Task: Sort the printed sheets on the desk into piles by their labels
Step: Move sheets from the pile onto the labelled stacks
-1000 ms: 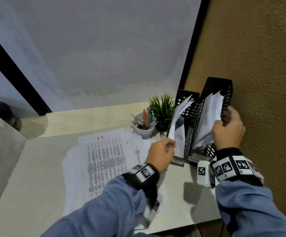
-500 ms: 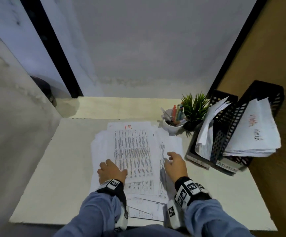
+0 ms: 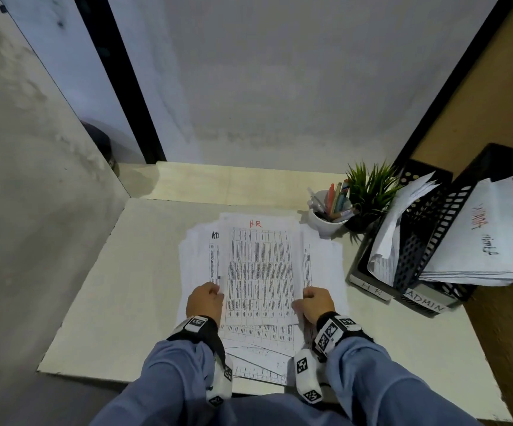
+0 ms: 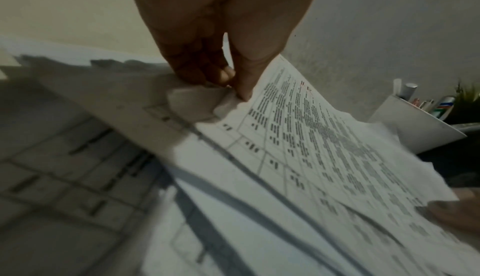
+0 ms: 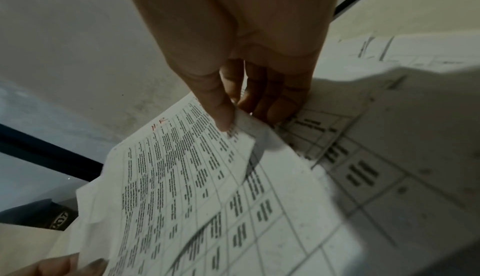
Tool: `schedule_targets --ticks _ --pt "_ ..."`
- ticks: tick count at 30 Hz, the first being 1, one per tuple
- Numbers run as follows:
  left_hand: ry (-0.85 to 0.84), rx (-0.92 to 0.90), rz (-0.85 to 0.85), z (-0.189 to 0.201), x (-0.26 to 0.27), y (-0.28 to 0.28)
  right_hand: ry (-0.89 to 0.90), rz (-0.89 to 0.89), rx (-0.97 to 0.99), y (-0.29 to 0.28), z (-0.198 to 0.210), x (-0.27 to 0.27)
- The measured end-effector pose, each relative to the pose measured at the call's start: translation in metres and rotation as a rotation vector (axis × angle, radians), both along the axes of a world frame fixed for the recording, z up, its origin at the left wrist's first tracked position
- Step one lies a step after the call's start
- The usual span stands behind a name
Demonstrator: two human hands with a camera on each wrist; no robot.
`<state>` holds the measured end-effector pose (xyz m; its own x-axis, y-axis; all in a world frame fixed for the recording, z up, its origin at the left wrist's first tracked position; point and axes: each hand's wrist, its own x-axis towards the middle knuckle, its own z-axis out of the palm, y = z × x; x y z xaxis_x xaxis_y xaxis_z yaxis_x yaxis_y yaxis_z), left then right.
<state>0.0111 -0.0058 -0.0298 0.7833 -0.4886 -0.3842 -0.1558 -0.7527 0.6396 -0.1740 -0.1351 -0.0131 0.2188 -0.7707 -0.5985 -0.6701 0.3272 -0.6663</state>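
A loose stack of printed sheets lies in the middle of the desk. Its top sheet is a table of text marked "H.R" in red. My left hand pinches that sheet's left edge between thumb and fingers. My right hand pinches its right edge the same way. The sheet under it shows "AD" in black at its top left. Two black mesh file trays stand at the right: the one labelled HR and the one labelled ADMIN, both holding papers.
A white cup of pens and a small green plant stand behind the stack, left of the trays. Walls close in on the left, back and right. Bare desk shows left of the papers.
One second ago both hands were at the file trays, handling papers there. They came back to the stack, lay on it half a second ago, and now pinch the H.R sheet's side edges.
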Motion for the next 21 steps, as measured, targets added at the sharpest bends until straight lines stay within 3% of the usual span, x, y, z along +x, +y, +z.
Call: schedule_targets --ticks 3,8,13,21 --pt "-0.004 -0.078 0.009 0.002 -0.002 0.004 -0.053 -0.011 0.017 -0.002 -0.002 -0.004" --pt "0.163 -0.291 0.066 0.007 -0.004 0.001 -0.149 -0.045 0.068 -0.004 -0.006 -0.011" --pt "0.203 -0.451 0.117 0.019 -0.008 -0.013 -0.235 -0.069 0.088 -0.005 0.0 -0.016" --pt "0.378 -0.431 -0.055 0.013 -0.009 -0.007 -0.54 -0.314 -0.025 -0.012 0.011 -0.019"
